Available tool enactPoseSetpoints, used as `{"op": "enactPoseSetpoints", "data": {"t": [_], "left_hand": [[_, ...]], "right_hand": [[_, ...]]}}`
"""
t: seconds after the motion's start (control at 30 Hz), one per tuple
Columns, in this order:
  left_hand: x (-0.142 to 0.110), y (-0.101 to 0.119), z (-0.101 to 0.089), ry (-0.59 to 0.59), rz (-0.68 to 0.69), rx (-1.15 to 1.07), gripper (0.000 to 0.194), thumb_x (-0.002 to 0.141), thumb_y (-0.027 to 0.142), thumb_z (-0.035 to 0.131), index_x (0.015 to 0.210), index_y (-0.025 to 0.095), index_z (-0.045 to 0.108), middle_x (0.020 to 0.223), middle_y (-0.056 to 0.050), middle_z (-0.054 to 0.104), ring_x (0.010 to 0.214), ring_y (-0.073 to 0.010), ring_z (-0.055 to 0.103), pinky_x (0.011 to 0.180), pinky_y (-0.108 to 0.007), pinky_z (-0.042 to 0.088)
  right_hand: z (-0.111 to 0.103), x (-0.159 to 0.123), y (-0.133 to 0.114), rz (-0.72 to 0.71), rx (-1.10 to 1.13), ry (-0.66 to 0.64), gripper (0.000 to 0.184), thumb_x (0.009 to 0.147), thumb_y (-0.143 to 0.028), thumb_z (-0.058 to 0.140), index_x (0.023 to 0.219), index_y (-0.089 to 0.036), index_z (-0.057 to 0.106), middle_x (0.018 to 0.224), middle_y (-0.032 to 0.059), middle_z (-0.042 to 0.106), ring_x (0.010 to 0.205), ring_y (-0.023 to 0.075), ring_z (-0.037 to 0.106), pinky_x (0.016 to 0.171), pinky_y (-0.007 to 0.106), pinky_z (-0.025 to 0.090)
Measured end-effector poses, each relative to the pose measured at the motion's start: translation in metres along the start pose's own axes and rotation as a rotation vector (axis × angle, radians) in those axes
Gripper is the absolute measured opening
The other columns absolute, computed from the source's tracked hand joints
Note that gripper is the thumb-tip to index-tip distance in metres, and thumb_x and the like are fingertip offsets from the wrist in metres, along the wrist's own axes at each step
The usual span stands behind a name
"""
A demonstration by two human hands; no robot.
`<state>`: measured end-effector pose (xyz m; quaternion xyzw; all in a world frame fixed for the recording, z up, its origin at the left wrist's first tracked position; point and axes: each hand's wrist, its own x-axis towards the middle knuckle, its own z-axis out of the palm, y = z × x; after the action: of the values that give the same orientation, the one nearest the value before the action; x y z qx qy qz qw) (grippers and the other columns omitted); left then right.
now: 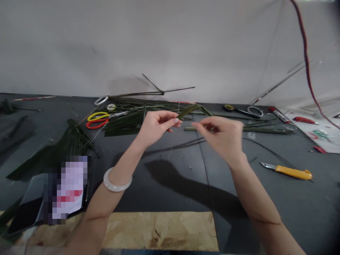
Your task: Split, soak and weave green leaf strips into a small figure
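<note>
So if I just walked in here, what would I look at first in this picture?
You'd spot the two bare hands in the middle: the left hand holds up a narrow green leaf strip, with the right hand just beside it. Next come the pale bangle on the left wrist and the yellow utility knife lying on the dark table, off to the right.

The leaf strip [188,111] at centre was coloured olive green; the utility knife [293,172] at right was handled in yellow.
</note>
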<state>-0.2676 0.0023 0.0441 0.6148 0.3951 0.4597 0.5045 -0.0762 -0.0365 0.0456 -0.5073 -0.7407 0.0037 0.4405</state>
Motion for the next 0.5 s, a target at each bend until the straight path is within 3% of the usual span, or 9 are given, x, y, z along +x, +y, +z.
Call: {"op": "enactPoseSetpoints", "data": {"t": [0.07,0.1,0.23,0.4,0.5], "left_hand": [[-0.003,0.003,0.000,-0.031,0.011,0.020,0.029,0.072,0.031,0.072,0.091,0.010,0.069,0.083,-0.011,0.074,0.079,-0.0219,0.071,0.058,-0.025,0.055],[-0.004,0.004,0.001,-0.044,0.013,0.027,0.027,0.073,0.030,0.072,0.091,0.010,0.069,0.082,-0.011,0.074,0.078,-0.0218,0.072,0.058,-0.025,0.055],[-0.007,0.004,0.005,-0.044,0.017,0.052,0.024,0.074,0.027,0.070,0.090,0.010,0.069,0.080,-0.010,0.074,0.078,-0.0213,0.072,0.058,-0.024,0.055],[-0.006,0.001,0.009,0.026,0.026,0.086,0.022,0.074,0.026,0.069,0.090,0.009,0.069,0.080,-0.010,0.074,0.078,-0.0212,0.072,0.060,-0.026,0.056],[-0.007,0.000,0.012,0.054,0.054,0.115,0.019,0.075,0.023,0.066,0.089,0.010,0.070,0.079,-0.009,0.074,0.075,-0.0197,0.071,0.058,-0.024,0.056]], "right_hand": [[-0.008,0.006,0.012,-0.040,-0.071,0.194,0.011,0.080,-0.034,0.067,0.079,-0.023,0.067,0.074,0.0039,0.068,0.058,0.0148,0.055,0.057,0.029,0.044],[-0.010,0.008,0.018,-0.071,-0.093,0.215,0.010,0.080,-0.032,0.067,0.084,-0.023,0.067,0.080,0.0051,0.069,0.064,0.0167,0.057,0.061,0.031,0.046],[-0.011,0.014,0.038,-0.162,-0.076,0.189,0.006,0.084,-0.027,0.061,0.081,-0.026,0.067,0.081,0.0054,0.070,0.076,0.0216,0.062,0.072,0.038,0.049],[-0.022,0.014,0.037,-0.312,-0.028,0.274,0.007,0.082,-0.022,0.065,0.081,-0.028,0.069,0.078,0.0032,0.071,0.074,0.0222,0.064,0.072,0.040,0.050],[-0.026,0.014,0.035,-0.260,-0.059,0.200,0.010,0.084,-0.021,0.062,0.083,-0.028,0.069,0.081,0.0039,0.071,0.079,0.0234,0.064,0.075,0.041,0.051]]}}
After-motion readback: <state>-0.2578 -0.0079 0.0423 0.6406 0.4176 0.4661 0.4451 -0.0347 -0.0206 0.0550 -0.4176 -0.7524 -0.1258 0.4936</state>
